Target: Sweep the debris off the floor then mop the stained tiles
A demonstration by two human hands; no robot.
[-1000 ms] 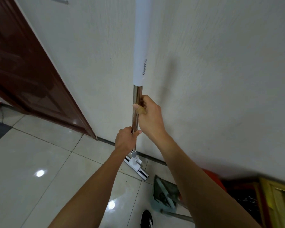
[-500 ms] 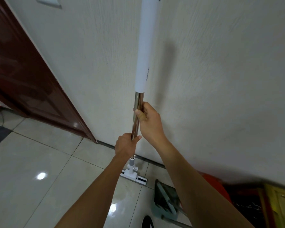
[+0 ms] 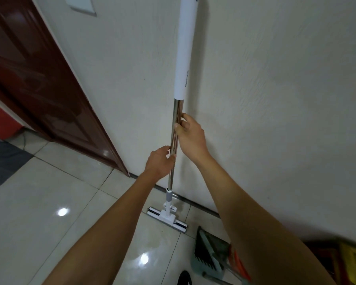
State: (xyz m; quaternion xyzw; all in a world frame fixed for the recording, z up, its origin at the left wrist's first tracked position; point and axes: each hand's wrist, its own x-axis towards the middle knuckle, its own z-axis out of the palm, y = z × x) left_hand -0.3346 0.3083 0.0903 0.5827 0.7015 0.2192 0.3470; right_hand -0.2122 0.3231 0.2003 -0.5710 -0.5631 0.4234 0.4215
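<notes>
Against the white wall (image 3: 275, 99), two hands' fingers clasp one mop (image 3: 174, 140): left hand (image 3: 159, 163) below right hand (image 3: 190, 136).

1 head-worn camera looks forward and down, close over both forearms, facing a white wall (image 3: 275, 99) and the tiled floor (image 3: 39, 212) at its foot; wide-angle, edges bent.
</notes>
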